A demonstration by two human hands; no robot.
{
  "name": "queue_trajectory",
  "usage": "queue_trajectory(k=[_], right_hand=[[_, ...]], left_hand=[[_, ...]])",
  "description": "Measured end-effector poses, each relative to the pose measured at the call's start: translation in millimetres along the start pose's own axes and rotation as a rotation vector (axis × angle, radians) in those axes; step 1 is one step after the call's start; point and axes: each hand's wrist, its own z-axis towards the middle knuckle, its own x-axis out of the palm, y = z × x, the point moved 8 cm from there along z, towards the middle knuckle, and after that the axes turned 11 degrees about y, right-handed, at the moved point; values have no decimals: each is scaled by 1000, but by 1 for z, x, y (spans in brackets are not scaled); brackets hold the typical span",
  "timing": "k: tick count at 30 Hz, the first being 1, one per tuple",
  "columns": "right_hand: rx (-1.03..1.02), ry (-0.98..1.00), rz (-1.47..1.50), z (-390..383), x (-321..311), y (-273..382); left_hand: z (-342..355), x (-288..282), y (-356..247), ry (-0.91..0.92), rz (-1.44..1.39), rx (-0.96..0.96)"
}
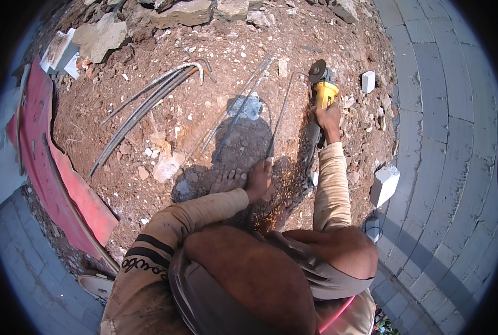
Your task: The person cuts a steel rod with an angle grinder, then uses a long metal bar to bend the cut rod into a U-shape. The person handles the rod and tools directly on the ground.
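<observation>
My right hand point(328, 120) is wrapped round a yellow and black angle grinder point(326, 96). Its dark round disc point(317, 71) is at the far end, close to the hooked end of a thin steel bar point(283, 114); whether they touch I cannot tell. Orange sparks point(271, 218) stream back toward my legs. My left hand point(258, 181) is low on the ground, closed on the near end of that bar, beside my bare foot point(228, 181). Left of it, more bent steel bars point(239, 109) lie in my shadow.
A bundle of longer bars point(148, 100) lies on the rubble-strewn soil to the left. Large stones point(184, 12) line the far side. White blocks point(385, 185) stand at the right, before a grey block wall point(433, 111). A red sheet point(65, 167) lies far left.
</observation>
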Motion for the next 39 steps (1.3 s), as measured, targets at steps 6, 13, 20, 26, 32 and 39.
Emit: queue_trajectory(k=[6, 13, 20, 26, 32, 39], right_hand=[[-80, -8, 33, -10, -3, 9], [-42, 28, 27, -9, -5, 13], [-52, 23, 138, -6, 1, 0], [-40, 14, 5, -1, 0, 2], [-62, -10, 42, 2, -2, 5], [-108, 30, 78, 6, 5, -2]], left_hand=[[2, -3, 0, -30, 11, 63], [4, 6, 12, 42, -136, -12], [0, -1, 0, -79, 50, 157], [6, 8, 21, 37, -256, -29], [12, 13, 35, 25, -178, -27], [6, 4, 15, -65, -59, 118]])
